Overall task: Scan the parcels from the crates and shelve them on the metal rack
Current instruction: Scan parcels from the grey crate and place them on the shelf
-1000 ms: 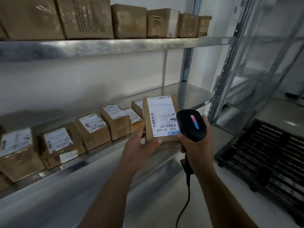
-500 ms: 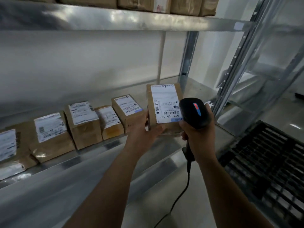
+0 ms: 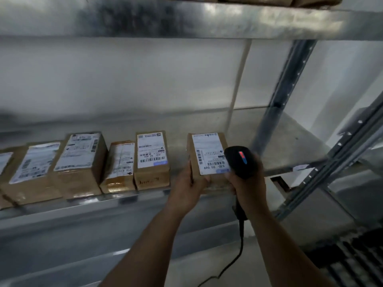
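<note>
Parcel [image 3: 207, 154] with the white label is gripped by the left hand [image 3: 186, 189]: its fingers [image 3: 187, 168] wrap the left side and the thumb lies across the near edge. Just to the right, the right hand [image 3: 248, 183] is clamped round the handle of the black scanner [image 3: 238, 160], whose head overlaps the parcel's near right corner, while the cable [image 3: 240, 245] hangs toward the floor. The parcel is at the front lip of the middle shelf [image 3: 290, 150]; whether its underside already rests on the metal I cannot tell. Its long axis runs straight away from the person into the shelf, label up, the same way as the boxes in the row. Since the left hand carries it, the placing looks like that hand's job, a push away from the body along the long axis. The nearest shelved box [image 3: 151, 154] stands just to the left with a narrow gap between, so drifting left could knock it. Shelf metal shows behind and to the right, up to the rack post [image 3: 284, 96], and the upper shelf [image 3: 186, 19] runs overhead
</note>
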A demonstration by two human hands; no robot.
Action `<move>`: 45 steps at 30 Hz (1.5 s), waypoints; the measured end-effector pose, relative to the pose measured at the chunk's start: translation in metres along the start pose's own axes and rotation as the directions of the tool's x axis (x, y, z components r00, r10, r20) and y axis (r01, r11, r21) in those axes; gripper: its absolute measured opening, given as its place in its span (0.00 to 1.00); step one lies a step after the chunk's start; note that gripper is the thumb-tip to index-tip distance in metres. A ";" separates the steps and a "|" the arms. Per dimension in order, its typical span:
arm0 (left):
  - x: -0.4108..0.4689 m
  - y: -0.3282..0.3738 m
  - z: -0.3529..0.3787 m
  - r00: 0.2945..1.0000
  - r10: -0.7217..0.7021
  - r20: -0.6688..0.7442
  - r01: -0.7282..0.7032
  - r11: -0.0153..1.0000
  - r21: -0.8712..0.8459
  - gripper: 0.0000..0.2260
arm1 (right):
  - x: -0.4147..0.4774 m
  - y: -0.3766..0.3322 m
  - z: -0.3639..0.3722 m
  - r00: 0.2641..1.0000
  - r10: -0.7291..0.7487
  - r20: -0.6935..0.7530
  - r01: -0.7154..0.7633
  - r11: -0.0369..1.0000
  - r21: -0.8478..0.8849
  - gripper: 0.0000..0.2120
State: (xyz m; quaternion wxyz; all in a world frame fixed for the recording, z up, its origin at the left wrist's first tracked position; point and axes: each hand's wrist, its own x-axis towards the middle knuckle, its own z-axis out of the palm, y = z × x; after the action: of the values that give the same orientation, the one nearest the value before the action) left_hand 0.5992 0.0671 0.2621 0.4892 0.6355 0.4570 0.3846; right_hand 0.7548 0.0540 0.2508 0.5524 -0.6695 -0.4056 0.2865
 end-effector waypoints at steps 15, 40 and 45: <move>0.048 0.017 -0.015 0.965 0.114 -0.238 0.041 0.827 0.560 0.16 | 0.061 0.014 0.036 0.990 0.037 0.136 -0.043 0.998 0.041 0.31; 0.041 0.012 -0.064 0.980 -0.110 -0.167 0.188 0.790 0.583 0.13 | 0.062 -0.007 0.066 0.962 0.025 0.272 -0.001 0.996 -0.089 0.39; 0.028 0.025 -0.061 0.981 -0.018 -0.191 0.121 0.832 0.542 0.13 | 0.048 -0.020 0.061 0.963 -0.041 0.267 0.058 0.997 -0.055 0.40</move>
State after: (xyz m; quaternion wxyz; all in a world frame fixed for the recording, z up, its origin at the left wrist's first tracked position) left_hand 0.5551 0.1078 0.3016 0.2565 0.6952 0.6131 0.2738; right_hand 0.7237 0.1274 0.2593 0.4786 -0.6317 -0.5014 0.3471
